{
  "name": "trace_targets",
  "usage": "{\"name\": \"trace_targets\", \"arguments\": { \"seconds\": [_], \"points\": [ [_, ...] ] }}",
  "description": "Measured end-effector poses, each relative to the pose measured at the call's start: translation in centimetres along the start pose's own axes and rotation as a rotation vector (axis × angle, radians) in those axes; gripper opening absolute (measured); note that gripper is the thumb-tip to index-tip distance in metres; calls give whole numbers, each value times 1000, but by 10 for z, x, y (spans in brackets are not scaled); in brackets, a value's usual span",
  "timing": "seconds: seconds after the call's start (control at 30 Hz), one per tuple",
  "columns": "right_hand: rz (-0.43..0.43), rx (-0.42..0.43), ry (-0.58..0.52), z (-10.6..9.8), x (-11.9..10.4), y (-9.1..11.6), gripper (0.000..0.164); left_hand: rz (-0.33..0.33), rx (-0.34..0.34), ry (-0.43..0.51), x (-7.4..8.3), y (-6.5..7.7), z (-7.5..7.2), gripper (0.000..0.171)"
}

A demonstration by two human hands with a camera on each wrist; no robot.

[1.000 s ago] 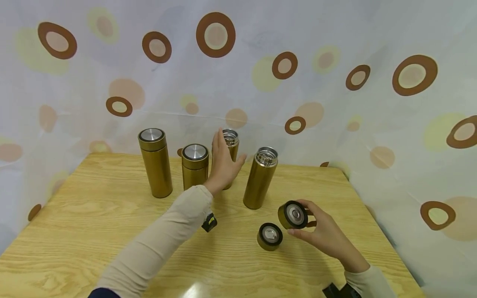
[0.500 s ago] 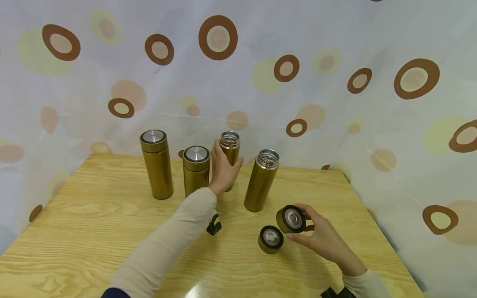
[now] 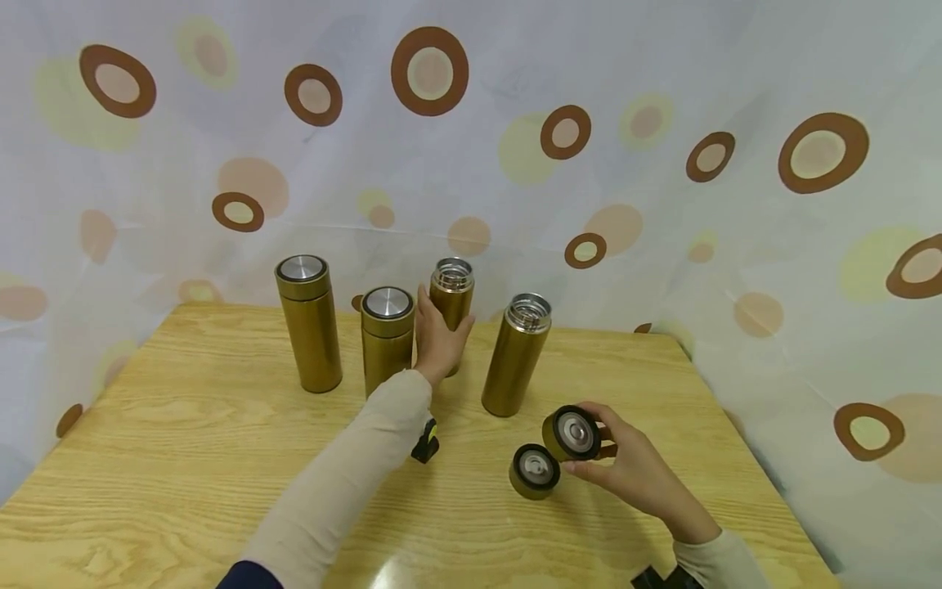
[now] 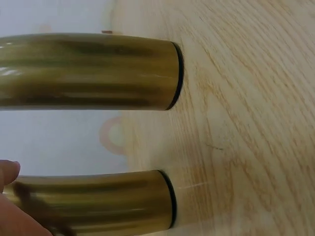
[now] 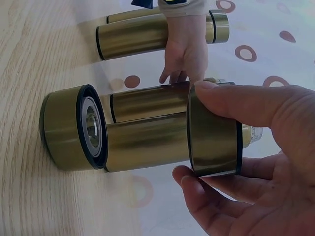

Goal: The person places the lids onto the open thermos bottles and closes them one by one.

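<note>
My left hand (image 3: 439, 348), fingers and thumb spread, lies against an uncapped gold thermos (image 3: 455, 309) at the back. In the left wrist view its thumb (image 4: 9, 172) overlaps the thermos's near end. My right hand (image 3: 640, 466) pinches a gold lid (image 3: 576, 433) between thumb and fingertips, its underside facing up and toward me. Just left of it a second lid (image 3: 536, 468) lies upside down on the table, also seen in the right wrist view (image 5: 64, 130). Another uncapped thermos (image 3: 515, 360) stands upright between my hands.
Two capped gold thermoses stand on the left: a tall one (image 3: 309, 335) and a shorter-looking one (image 3: 387, 343) close beside my left wrist. They share a wooden table (image 3: 184, 458) with the other things. A white cloth with brown rings (image 3: 515, 49) hangs behind.
My left hand has come down from the thermos's mouth to lower along its body, uncovering the open neck. My right hand has shifted slightly left and down with its lid.
</note>
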State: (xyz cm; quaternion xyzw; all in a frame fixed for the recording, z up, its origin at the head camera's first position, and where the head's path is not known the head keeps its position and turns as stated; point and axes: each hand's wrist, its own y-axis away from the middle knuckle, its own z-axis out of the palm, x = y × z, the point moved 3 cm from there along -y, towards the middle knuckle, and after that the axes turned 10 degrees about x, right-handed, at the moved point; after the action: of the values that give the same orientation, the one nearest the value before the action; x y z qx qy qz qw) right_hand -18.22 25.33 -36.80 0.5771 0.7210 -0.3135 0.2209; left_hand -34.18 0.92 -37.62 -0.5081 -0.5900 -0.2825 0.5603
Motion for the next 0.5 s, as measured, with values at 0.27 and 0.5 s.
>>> {"name": "trace_targets", "arguments": {
  "seconds": [0.27,0.5],
  "points": [
    [2,-2,-10,1,0,-1,75,20,31,-19,-11,-2,1,82],
    [7,11,-4,0,-1,-3,75,61,44,-19,-15,-3,1,75]
  ]
}}
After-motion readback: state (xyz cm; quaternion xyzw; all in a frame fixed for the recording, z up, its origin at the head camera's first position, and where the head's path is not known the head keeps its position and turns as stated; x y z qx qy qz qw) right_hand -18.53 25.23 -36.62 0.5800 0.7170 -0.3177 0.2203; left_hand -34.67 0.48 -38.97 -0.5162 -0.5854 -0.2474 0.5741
